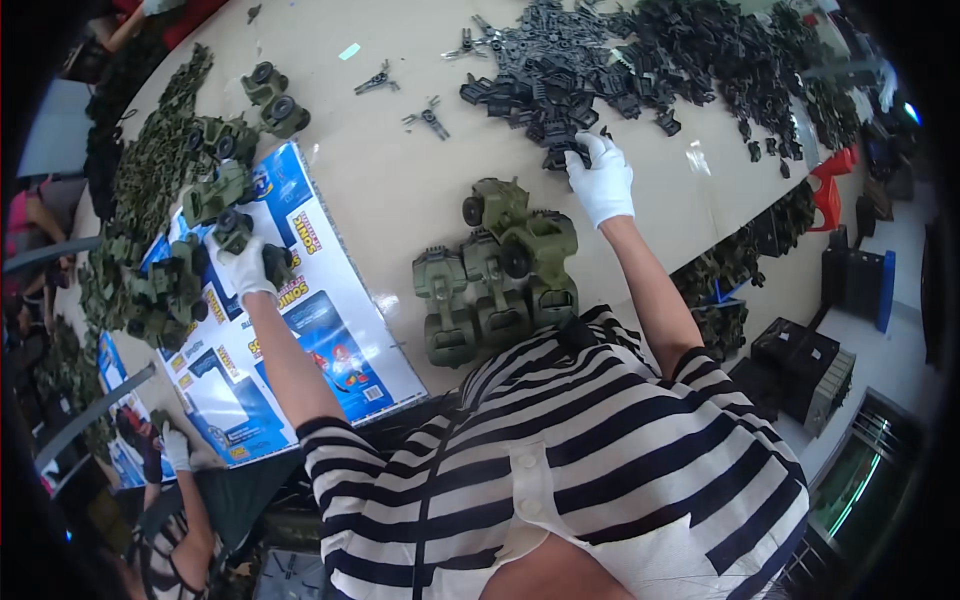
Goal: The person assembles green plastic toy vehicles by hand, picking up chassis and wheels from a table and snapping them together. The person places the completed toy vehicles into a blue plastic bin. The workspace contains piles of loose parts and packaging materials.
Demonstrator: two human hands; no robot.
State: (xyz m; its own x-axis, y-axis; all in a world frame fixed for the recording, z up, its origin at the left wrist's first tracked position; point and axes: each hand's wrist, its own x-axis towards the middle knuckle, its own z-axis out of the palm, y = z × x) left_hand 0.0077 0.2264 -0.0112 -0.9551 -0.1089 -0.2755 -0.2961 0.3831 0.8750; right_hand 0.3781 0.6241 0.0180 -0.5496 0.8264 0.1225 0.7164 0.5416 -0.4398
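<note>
My left hand (243, 268), in a white glove, is closed around a green toy vehicle with black wheels (233, 232) over the printed cardboard sheet (335, 300). My gloved right hand (604, 185) reaches to the near edge of a heap of black plastic parts (560, 120). Its fingers are bent in on one small black part (560, 158), partly hidden by the fingertips. Between my arms, close to my body, several green toy vehicles (500, 290) stand side by side, one with black wheels lying on top.
More green vehicles (275, 100) and a heap of small green parts (165, 150) lie at the left. Grey forked pieces (428, 120) are scattered at the far middle. A red plastic piece (828, 190) is at the table's right edge. A co-worker's gloved hand (176, 446) shows lower left.
</note>
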